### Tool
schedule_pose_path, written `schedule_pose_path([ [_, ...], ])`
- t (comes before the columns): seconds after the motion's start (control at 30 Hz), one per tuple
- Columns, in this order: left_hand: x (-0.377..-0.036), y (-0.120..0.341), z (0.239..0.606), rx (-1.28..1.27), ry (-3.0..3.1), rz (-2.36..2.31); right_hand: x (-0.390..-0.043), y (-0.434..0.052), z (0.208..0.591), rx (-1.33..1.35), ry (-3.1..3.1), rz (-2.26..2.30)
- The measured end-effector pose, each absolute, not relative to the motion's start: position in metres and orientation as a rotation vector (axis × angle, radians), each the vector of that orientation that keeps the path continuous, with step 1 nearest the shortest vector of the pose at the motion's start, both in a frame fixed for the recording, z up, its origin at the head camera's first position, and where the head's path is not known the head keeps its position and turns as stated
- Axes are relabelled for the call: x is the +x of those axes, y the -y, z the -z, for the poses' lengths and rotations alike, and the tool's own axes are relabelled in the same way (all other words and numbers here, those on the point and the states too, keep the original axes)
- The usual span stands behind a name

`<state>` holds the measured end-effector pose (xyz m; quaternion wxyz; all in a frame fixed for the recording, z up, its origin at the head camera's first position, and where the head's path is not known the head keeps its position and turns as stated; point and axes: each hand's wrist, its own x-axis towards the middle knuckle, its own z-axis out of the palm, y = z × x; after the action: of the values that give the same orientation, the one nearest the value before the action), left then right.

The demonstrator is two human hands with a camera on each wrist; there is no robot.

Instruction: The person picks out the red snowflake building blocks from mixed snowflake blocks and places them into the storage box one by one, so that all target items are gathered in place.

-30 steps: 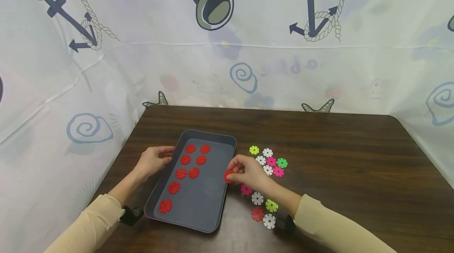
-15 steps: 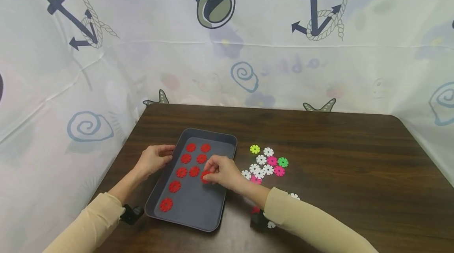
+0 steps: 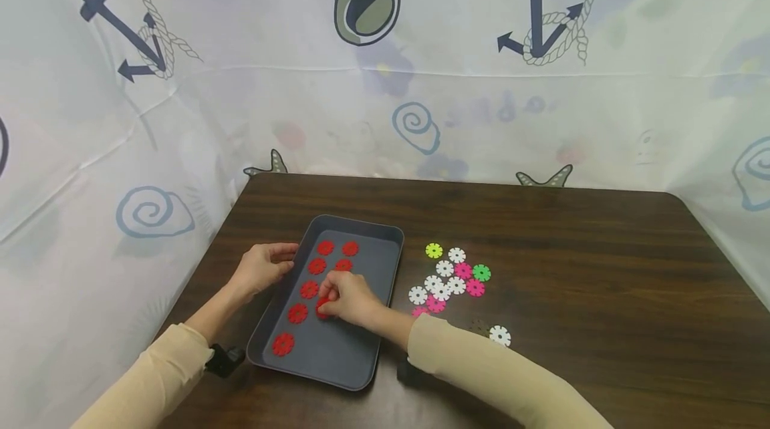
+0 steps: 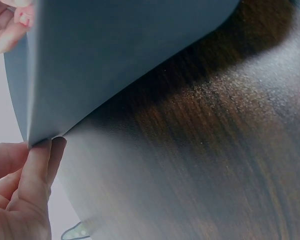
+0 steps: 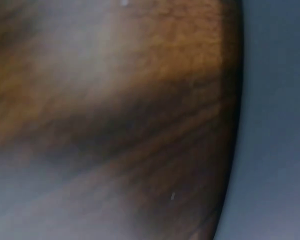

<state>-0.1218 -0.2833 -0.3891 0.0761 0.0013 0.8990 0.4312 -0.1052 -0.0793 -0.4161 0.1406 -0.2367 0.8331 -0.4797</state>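
In the head view, my left hand (image 3: 261,270) holds the left edge of a dark grey baking tray (image 3: 337,365). The left wrist view shows those fingers (image 4: 35,172) against the tray rim (image 4: 31,100). My right hand (image 3: 351,299) reaches inside the tray and pinches a red notched plastic disc (image 3: 322,309), low over the tray floor; whether it touches the floor I cannot tell. Several more red discs (image 3: 297,313) lie in two rows to its left and behind. In the right wrist view only the tray's outer wall (image 5: 275,120) and blurred tabletop show.
On the brown wooden table (image 3: 571,248), right of the tray, lie several loose discs: white (image 3: 456,255), pink (image 3: 475,287), yellow (image 3: 434,250) and green (image 3: 481,272). My right sleeve (image 3: 481,362) covers part of that area. A printed curtain (image 3: 337,121) hangs behind the table.
My right hand has moved left from the tray's right rim into the tray, carrying the red disc toward the rows of red discs. My left hand has stayed at the left edge.
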Motion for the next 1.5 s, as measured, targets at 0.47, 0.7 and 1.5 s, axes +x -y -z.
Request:
schedule_pose_path([
  [0.47, -0.123, 0.284, 0.386, -0.009, -2.674, -1.284, -0.101, 0.090, 0.419, -0.837, -2.575, 1.191],
  [0.7, -0.122, 0.286, 0.387, 0.004, -2.687, -1.280, -0.098, 0.092, 0.419, -0.863, -2.639, 1.119],
  [1.5, -0.119, 0.287, 0.386, 0.001, -2.669, -1.290, -0.093, 0.094, 0.424, -0.864, -2.679, 1.098],
])
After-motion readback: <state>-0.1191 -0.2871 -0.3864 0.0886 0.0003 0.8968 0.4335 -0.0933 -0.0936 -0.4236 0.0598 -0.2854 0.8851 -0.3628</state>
